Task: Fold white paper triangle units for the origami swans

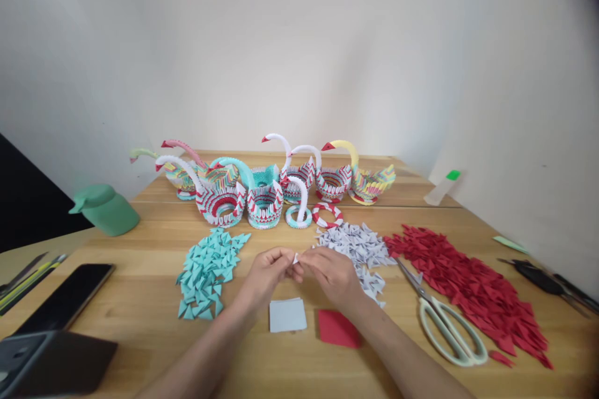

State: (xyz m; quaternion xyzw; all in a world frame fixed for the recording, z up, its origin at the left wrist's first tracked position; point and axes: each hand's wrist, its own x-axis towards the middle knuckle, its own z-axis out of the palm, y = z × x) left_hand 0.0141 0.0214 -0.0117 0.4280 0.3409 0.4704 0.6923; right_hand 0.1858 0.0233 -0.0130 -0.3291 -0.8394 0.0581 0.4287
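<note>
Near the middle of the table, my left hand (274, 268) and my right hand (333, 274) meet at the fingertips. Both pinch one small white folded paper piece (296, 259), mostly hidden by the fingers. Below them lie a stack of white paper slips (287, 315) and a stack of red paper slips (339, 328), the latter partly behind my right forearm. A pile of white folded triangles (358, 243) spreads beyond and beside my right hand. To the left of my left hand is a pile of turquoise folded triangles (206, 274).
Folded-paper swans (219, 202) stand in rows at the back, with a red-and-white paper ring (327, 215) before them. On the right are scissors (449, 330), red triangles (468, 280), black-handled tools (538, 275) and a glue bottle (442, 188). A green pot (105, 209) and phone (68, 296) are left.
</note>
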